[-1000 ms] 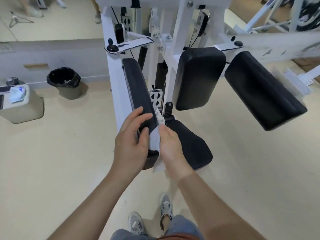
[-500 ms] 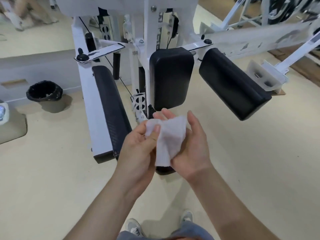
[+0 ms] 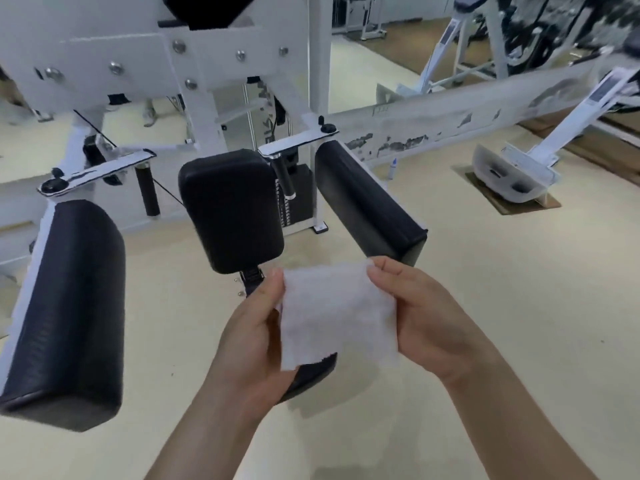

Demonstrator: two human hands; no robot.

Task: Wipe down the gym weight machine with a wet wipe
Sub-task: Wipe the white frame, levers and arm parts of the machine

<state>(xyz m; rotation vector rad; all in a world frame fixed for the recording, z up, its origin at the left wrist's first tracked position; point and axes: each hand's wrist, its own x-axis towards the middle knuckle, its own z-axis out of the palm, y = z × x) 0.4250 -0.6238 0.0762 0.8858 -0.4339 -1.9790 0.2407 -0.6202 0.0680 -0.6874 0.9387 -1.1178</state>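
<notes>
Wet wipe (image 3: 337,313) held between both hands, in front of the weight machine (image 3: 138,53).
The left hand (image 3: 256,341) pinched the wipe's left edge, the right hand (image 3: 426,317) its right edge; the seat (image 3: 311,375) lay under the wipe; the middle pad (image 3: 230,209) stood just behind the hands; the left pad (image 3: 69,306) lay well to the left; the right pad (image 3: 367,202) sat behind the right hand; the weight stack (image 3: 294,202) stood behind, between the middle and right pads.
</notes>
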